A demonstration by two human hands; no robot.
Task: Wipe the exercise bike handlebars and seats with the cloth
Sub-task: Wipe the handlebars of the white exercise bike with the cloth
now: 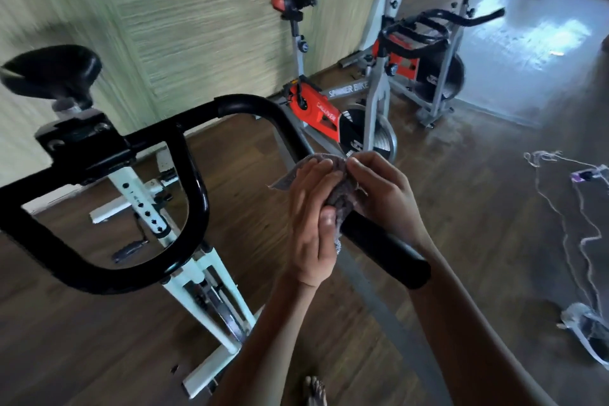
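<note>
Left grip: holds the cloth, thumb pressing it.
Right grip: fingers curled over the cloth.
Handlebar: wrapped by the cloth, free end toward 5 o'clock.

Open floor is found to the right of the handlebar; leftward passage is blocked by its loop (and the seat beyond).
</note>
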